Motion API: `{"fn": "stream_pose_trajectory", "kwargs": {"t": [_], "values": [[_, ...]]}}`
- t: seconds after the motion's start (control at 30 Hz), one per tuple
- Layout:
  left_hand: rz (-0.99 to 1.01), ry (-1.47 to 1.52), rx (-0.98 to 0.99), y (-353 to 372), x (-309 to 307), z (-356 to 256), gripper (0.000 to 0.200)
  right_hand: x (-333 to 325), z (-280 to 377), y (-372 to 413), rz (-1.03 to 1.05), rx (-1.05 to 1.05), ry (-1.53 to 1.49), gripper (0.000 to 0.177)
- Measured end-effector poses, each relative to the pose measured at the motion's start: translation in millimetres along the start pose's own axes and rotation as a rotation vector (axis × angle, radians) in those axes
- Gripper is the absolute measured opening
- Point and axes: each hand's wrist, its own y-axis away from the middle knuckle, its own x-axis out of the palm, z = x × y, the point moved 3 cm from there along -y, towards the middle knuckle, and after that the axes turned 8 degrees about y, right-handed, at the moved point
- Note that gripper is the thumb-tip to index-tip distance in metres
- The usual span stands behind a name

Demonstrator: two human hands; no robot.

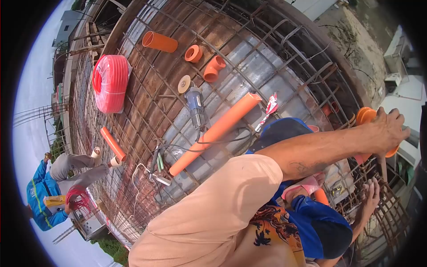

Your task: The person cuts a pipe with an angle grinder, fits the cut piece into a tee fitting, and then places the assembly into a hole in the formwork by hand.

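My left arm, in a beige sleeve, reaches to the right, and my left hand [390, 127] is closed over an orange pipe fitting [365, 116]. Part of that fitting is hidden behind the fingers. Lower down, my right hand [370, 196] is beside the rusty rebar [378, 222] with its fingers stretched out; I see nothing held in it. Between my blue-and-black shorts [318, 227] shows a foot in a pink slipper [307, 184], with another orange pipe piece [321, 196] next to it.
An angle grinder [195, 107] with its cord lies beside a long orange pipe [218, 131] on the rebar grid. Short orange pipes and fittings [215, 69] and a wrapped red hose coil [111, 83] lie beyond. A co-worker [40, 196] at left holds red wire [78, 199].
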Motion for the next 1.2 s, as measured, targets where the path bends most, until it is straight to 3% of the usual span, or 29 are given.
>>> {"fn": "stream_pose_trajectory", "kwargs": {"t": [0.1,0.17,0.2,0.27,0.3,0.4,0.47,0.57,0.63,0.73,0.8,0.87,0.97,1.03,1.2], "values": [[-0.016,0.081,-0.023,0.0,-30.3,4.1,0.085,-8.5,46.1,-14.4,-0.129,-0.207,-0.067,0.035],[-0.145,0.054,0.115,-1.9,-38.7,12.1,0.088,-4.1,84.6,-3.1,-0.177,-0.273,-0.084,0.031],[-0.165,0.116,0.112,-8.2,-47.7,6.2,0.049,-5.8,87.0,0.2,-0.181,-0.298,-0.06,0.032],[0.069,0.114,-0.096,-14.5,-51.5,3.6,0.077,-4.1,71.5,-0.6,-0.219,-0.328,-0.049,0.032],[0.093,-0.014,-0.068,-12.8,-48.2,6.9,0.089,-3.8,54.1,-6.4,-0.195,-0.331,-0.078,0.031],[0.139,-0.113,-0.017,-12.4,-26.9,10.8,0.093,2.2,-28.8,-33.8,-0.284,-0.22,-0.016,0.033],[0.275,-0.033,-0.207,-7.7,-7.2,15.7,0.097,16.2,-96.9,-48.3,-0.367,-0.086,-0.018,0.038],[0.315,0.125,-0.354,2.2,29.2,24.1,0.089,39.3,-160.3,-50.7,-0.399,0.092,-0.019,0.04],[0.399,0.118,-0.375,-7.1,58.6,26.5,0.097,55.8,-184.7,-51.8,-0.403,0.158,-0.098,0.039],[0.535,-0.064,-0.17,-37.6,116.1,16.3,0.091,88.3,-192.2,-40.9,-0.444,0.155,-0.264,0.04],[0.629,-0.073,-0.086,-51.1,160.3,22.4,0.092,108.0,-186.3,-22.7,-0.334,0.099,-0.215,0.04],[0.719,-0.1,-0.015,-60.6,197.6,32.7,0.092,106.2,-179.4,-8.0,-0.062,0.15,-0.279,0.031],[0.836,-0.107,0.053,-61.0,240.6,54.1,0.091,102.6,-183.7,7.8,0.033,0.169,-0.293,0.031],[0.897,-0.109,0.143,-60.3,259.7,65.4,0.09,91.8,-184.3,18.5,0.045,0.177,-0.338,0.033],[1.063,-0.138,0.155,-58.8,292.0,82.5,0.089,67.7,-185.6,42.5,-0.006,0.185,-0.386,0.034]]}}
